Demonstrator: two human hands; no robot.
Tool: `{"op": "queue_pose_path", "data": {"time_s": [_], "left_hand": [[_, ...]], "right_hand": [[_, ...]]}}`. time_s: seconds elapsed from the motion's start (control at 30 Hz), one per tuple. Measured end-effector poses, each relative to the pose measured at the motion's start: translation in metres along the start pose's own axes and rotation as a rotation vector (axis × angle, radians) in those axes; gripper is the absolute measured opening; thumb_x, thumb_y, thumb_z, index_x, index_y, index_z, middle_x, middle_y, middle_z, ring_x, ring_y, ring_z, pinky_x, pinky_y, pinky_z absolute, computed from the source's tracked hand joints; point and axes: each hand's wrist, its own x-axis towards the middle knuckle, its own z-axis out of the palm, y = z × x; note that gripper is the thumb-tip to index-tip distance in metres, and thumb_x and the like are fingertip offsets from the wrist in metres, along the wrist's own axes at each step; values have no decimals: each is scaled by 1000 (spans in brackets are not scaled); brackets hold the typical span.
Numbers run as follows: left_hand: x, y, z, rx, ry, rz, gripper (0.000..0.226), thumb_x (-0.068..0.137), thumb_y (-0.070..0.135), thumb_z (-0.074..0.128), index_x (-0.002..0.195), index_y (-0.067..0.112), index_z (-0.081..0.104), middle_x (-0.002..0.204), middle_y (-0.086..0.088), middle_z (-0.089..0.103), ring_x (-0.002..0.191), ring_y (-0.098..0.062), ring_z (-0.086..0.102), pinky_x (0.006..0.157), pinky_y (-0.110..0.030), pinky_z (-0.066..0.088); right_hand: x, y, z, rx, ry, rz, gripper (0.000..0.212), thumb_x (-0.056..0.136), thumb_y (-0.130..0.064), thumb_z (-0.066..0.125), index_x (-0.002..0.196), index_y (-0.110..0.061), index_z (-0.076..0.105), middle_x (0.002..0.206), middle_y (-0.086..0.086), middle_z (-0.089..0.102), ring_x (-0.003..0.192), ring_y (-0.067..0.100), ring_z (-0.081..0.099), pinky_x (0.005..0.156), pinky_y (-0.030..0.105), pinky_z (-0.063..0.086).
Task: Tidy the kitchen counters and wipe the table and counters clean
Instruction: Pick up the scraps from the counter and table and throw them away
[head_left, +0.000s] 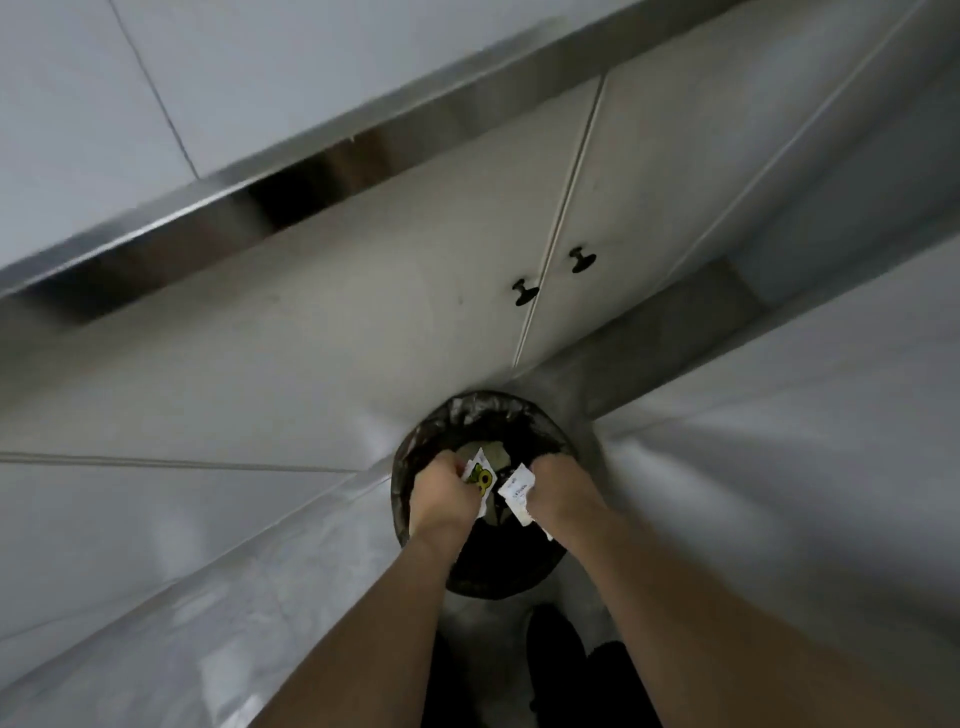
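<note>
- My left hand (441, 491) and right hand (563, 488) are bare, with no gloves, rings or watch.
- Both my forearms are bare to the frame edge; I see no sleeve.
- Below, I see dark, blurred footwear (558, 649).

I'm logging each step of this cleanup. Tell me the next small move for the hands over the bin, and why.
Probably loosen both grips and let the trash fall. The left hand holds a yellow-printed wrapper and the right hand a white packet, both already over the open mouth of the black-lined bin.
</note>
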Motion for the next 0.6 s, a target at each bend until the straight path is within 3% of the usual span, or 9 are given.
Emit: {"op": "queue_pose_path", "data": {"time_s": [0.03, 0.1, 0.17, 0.33, 0.5, 0.53, 0.6], "left_hand": [[12, -5, 12, 11, -12, -2, 5, 84, 12, 56, 86, 15, 52, 83, -5, 61, 81, -29, 61, 64, -29, 45], [31, -18, 31, 21, -27, -13, 11, 85, 16, 57, 95, 12, 55, 92, -9, 65, 84, -30, 62, 67, -31, 48], [40, -27, 35, 49, -47, -29, 19, 89, 22, 57, 105, 12, 58, 102, -10, 66, 93, -31, 62, 70, -29, 45], [23, -20, 18, 108, -126, -11, 27, 92, 30, 54, 112, 13, 60, 110, -11, 65, 101, -31, 60, 74, -28, 42], [-49, 19, -53, 216, -111, 99, 22, 91, 17, 47, 109, 11, 59, 107, -11, 65, 99, -29, 61, 78, -31, 47], [-74, 29, -76, 209, -95, 109, 22, 92, 17, 46, 109, 10, 59, 108, -11, 65, 100, -29, 61, 79, -31, 47], [-108, 46, -107, 187, -69, 141, 24, 93, 20, 48, 111, 10, 60, 109, -11, 65, 102, -31, 60, 80, -30, 46]], "right_hand": [[16, 5, 12, -10, -31, 8, 20, 90, -5, 51, 108, -2, 61, 116, 13, 62, 108, 28, 60, 84, 31, 47], [40, 14, 31, -42, -88, 5, 7, 89, -8, 55, 95, -6, 59, 116, 14, 61, 106, 28, 59, 77, 29, 47], [52, 18, 41, -40, -119, -5, 7, 88, -11, 58, 85, -9, 53, 117, 14, 59, 101, 28, 59, 70, 29, 42], [31, 16, 28, 1, -124, -28, 26, 90, -13, 58, 116, -7, 56, 111, 12, 58, 90, 21, 58, 66, 28, 41], [-44, -15, -30, -18, -75, -83, 9, 84, -13, 59, 89, -12, 51, 103, 11, 57, 92, 27, 59, 52, 21, 33], [-71, -27, -50, -33, -73, -95, 12, 84, -14, 60, 94, -10, 54, 109, 12, 57, 97, 27, 59, 57, 20, 39], [-106, -41, -76, -58, -44, -135, 38, 85, -18, 63, 121, -5, 56, 125, 12, 53, 112, 28, 55, 81, 26, 47]]}}
